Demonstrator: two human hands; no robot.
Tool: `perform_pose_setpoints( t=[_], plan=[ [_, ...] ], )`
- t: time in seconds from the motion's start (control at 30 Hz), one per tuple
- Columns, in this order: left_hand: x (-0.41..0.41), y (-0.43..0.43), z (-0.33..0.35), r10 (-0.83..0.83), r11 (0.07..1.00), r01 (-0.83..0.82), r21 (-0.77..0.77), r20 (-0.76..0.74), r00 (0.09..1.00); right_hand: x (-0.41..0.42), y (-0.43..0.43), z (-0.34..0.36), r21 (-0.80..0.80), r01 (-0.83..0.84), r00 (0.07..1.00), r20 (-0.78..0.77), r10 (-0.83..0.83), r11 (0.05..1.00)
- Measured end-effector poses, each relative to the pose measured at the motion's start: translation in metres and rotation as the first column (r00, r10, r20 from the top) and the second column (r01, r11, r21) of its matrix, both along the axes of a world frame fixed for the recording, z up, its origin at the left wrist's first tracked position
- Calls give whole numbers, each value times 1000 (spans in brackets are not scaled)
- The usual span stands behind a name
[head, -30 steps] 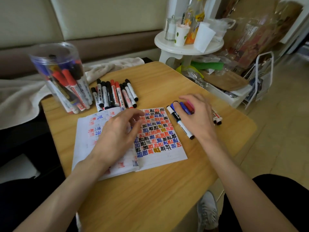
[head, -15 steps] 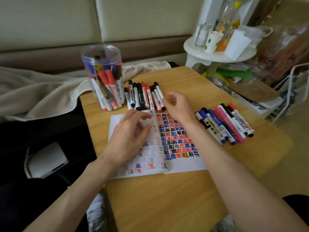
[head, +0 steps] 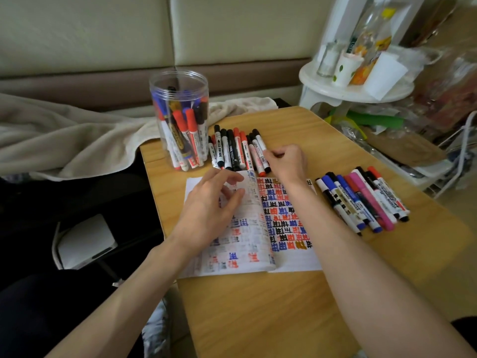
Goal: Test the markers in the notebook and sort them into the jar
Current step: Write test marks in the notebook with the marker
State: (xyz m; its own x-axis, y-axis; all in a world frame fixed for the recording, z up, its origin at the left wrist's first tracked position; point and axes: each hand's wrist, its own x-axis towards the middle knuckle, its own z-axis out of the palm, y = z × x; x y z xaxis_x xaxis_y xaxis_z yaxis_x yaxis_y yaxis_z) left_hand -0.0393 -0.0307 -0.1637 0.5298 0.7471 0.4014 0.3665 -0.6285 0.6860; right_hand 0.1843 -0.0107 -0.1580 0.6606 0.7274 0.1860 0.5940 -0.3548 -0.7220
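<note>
Now | jar (head: 178, 83) holds markers (head: 184, 130) (multicoloured) | right grip (head: 286, 161) pinches loose marker (head: 259, 144) | left grip (head: 209, 205) spread on notebook (head: 291, 257)

The table (head: 258, 319) is pale wood-grain, smooth with a soft satin sheen. The jar (head: 179, 99) is clear plastic, glossy, catching light along its wall. The markers (head: 366, 200) have smooth plastic barrels with printed labels and shiny caps. So does the black-capped marker (head: 259, 143) pinched by the right hand (head: 286, 161). The notebook (head: 289, 215) is thin matt paper, and ink shows through the left page. The blanket (head: 64, 140) is beige cloth, soft and slightly nubbly. The sofa back (head: 90, 34) looks like smooth leather or imitation — cream, faintly shiny. The round stand (head: 335, 91) is glossy white plastic, and the bags (head: 451, 81) beside it are crinkled clear film.
</note>
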Motion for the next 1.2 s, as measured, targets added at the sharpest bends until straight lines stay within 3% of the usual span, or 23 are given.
perform_pose_setpoints(
  t=[0.2,0.37,0.53,0.73,0.93,1.1,1.2],
  plan=[
    [-2,0,-2,9,1000,-9,-2,-1,1000,2,-1,5,-44,81,997,-5,-82,996],
    [-3,0,-1,5,1000,-5,3,-5,1000,16,-28,14,254,149,989,-55,-139,956],
    [4,-7,3,-33,999,33,11,2,999,23,-86,38,444,151,952,-305,-9,883],
    [19,-21,12,-130,989,129,71,-2,992,7,-153,44,369,-37,812,-531,243,929],
    [32,-32,12,-162,972,171,159,-64,985,-16,-174,31,392,43,686,-681,258,919],
    [39,-45,17,-296,934,309,181,-98,950,-31,-183,20,344,-36,702,-660,269,938],
    [42,-51,17,-281,942,292,164,-87,956,-33,-186,22,320,-32,728,-641,242,947]
  ],
)
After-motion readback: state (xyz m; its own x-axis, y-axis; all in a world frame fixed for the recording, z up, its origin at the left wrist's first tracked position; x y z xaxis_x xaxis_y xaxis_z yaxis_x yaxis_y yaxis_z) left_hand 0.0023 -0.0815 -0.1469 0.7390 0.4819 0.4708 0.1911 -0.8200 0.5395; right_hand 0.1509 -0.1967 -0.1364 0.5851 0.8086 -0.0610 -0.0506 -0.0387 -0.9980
